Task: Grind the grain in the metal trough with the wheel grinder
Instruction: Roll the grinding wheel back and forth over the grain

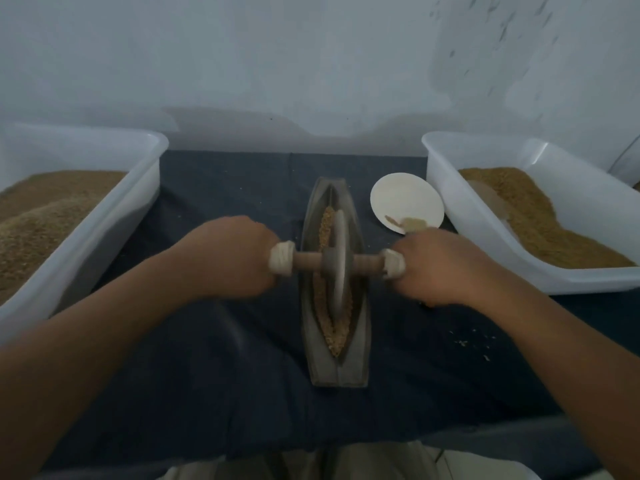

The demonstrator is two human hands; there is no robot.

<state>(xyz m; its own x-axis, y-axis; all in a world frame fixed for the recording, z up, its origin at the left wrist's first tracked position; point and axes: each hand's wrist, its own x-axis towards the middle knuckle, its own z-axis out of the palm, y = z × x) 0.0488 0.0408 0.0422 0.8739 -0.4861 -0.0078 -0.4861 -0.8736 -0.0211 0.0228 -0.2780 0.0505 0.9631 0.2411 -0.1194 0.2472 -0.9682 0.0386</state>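
- Your left hand [230, 258] and right hand [440, 268] each wrap a handle end of the wheel grinder [337, 268]: hold there.
- It looks heavy and rigid; loose grain [332, 341] in the metal trough [346, 372] spills easily.

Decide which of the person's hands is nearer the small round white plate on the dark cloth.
Right. The right hand grips a grinder handle right beside the small round white plate; the left hand holds the other handle, across the grey metal trough, farther off.
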